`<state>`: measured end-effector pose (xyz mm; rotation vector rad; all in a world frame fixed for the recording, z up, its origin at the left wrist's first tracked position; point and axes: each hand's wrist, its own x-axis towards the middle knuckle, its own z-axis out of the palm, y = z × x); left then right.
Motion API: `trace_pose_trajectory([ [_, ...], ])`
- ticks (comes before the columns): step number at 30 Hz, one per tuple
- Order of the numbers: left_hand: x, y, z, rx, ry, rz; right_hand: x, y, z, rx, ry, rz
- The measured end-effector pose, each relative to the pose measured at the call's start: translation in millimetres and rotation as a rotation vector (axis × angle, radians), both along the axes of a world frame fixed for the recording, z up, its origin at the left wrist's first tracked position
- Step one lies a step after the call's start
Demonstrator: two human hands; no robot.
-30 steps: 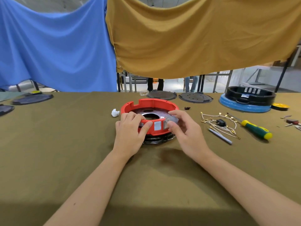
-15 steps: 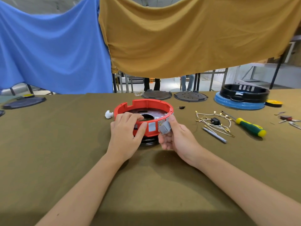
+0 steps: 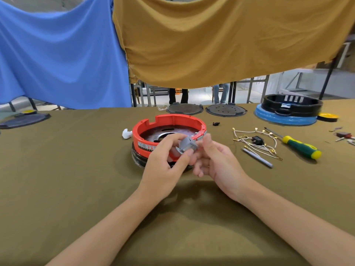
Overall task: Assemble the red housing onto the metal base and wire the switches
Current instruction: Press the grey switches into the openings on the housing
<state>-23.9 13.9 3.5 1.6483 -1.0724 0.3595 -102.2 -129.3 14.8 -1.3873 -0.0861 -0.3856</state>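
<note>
The red housing (image 3: 169,129) sits on the dark metal base (image 3: 139,160) in the middle of the olive table (image 3: 57,169). Just in front of the housing's near rim, the left hand (image 3: 163,167) pinches a small grey switch (image 3: 187,144) between thumb and fingertips. The right hand (image 3: 217,160) is beside it with its fingers loosely curled; its fingertips are close to the switch, though I cannot tell whether they grip it. To the right of the housing lie a tangle of white wires (image 3: 255,141), a grey metal rod (image 3: 257,157) and a green-and-yellow screwdriver (image 3: 299,147). A white scrap (image 3: 126,133) lies just left of the housing.
</note>
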Motion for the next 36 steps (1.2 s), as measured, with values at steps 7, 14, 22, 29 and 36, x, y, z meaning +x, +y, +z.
trace_pose_trajectory([
  [7, -2.8, -1.6, -1.5, -0.050, 0.144, -0.012, -2.5, -1.4, 0.2, -0.231, -0.109, -0.112],
  [14, -1.0, -0.1, -0.9, -0.025, 0.016, 0.033, 0.4, -1.2, -2.6, -0.315, -0.118, -0.166],
  [22, 3.1, 2.4, -1.5, -0.025, -0.023, 0.078, 10.4, -3.6, -8.2, -0.332, -0.058, -0.155],
  [29, 4.9, 4.4, -0.6, -0.001, -0.004, 0.086, 12.8, -6.5, -9.6, -0.341, -0.099, -0.221],
  [36, 6.0, 7.2, 1.2, -0.006, -0.012, 0.100, 10.9, -3.8, -9.1, -0.540, -0.139, -0.339],
])
